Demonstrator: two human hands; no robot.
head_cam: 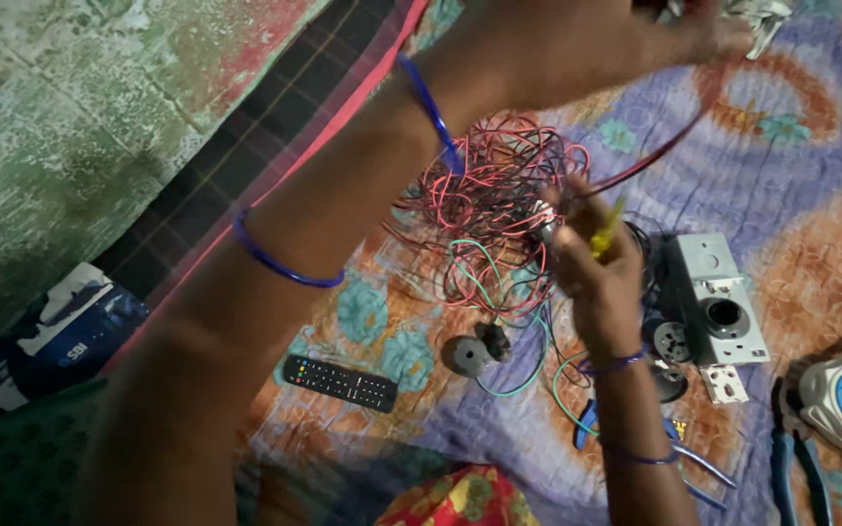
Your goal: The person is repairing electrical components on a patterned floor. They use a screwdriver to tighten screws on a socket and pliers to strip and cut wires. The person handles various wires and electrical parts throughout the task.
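At frame centre my right hand [592, 258] pinches a yellow-handled screwdriver [606, 232] beside the tangled wires [484, 219], while my left hand [704, 29], upper right, pulls a red wire [669, 146] taut diagonally between them.

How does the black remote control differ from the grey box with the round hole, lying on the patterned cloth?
The remote control is black, slim and flat, covered with small buttons; the grey box is pale, blocky and thicker, with one round dark socket in its face. The remote control lies to the left, apart from the hands; the grey box lies just beside the right hand, which grips a yellow-handled tool. Both are roughly rectangular and rest untouched on the cloth.
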